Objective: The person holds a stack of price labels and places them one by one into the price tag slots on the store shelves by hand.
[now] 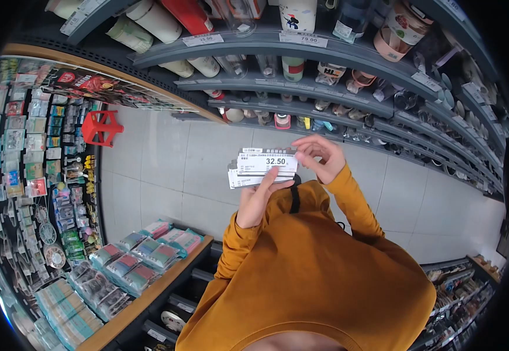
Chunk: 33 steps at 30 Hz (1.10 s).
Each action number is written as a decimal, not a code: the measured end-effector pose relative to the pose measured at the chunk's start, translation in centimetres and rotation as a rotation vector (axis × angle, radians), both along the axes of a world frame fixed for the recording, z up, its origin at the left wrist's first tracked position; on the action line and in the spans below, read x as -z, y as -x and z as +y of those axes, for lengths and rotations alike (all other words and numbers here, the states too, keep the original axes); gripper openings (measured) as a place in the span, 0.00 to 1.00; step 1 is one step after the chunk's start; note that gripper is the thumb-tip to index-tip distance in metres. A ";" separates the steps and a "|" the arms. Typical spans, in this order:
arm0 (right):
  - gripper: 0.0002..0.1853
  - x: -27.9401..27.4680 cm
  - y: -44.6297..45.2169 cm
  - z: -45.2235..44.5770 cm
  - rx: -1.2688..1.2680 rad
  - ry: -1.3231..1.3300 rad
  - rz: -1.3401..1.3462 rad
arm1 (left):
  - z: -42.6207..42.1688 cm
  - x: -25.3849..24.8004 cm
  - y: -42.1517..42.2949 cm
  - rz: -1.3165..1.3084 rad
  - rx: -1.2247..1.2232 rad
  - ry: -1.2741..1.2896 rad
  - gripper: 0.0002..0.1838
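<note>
A small stack of white price tags (260, 164) is held in front of my chest, the top one printed "32.50". My left hand (256, 199) grips the stack from below, its thumb lying across the front. My right hand (323, 159) is at the stack's upper right corner, with thumb and forefinger close together near the edge. Whether those fingers pinch the top tag or only touch it is hard to make out. The lower tags stick out a little at the left and bottom.
Shelves of cups and bottles (297, 16) with price labels (303, 39) curve across the top. A red stool (102, 128) stands on the tiled floor (161, 158) at left. Packaged goods hang on the left wall; bagged packs (131, 269) lie on a wood-edged counter (143, 295).
</note>
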State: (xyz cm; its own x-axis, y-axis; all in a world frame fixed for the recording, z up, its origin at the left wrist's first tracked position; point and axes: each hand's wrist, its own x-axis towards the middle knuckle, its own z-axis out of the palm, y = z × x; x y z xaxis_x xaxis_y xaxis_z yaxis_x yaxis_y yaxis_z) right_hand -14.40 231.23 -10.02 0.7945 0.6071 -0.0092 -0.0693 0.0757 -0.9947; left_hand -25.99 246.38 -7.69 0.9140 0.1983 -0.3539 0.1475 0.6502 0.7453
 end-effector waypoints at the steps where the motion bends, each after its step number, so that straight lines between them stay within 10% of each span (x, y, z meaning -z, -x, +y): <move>1: 0.12 -0.1 0.2 -0.1 -0.007 0.004 -0.015 | -0.2 0.2 0.2 -0.003 -0.012 -0.008 0.18; 33: 0.15 0.0 2.5 -5.2 0.207 0.067 -0.018 | -3.2 1.8 -0.1 0.071 0.183 0.053 0.17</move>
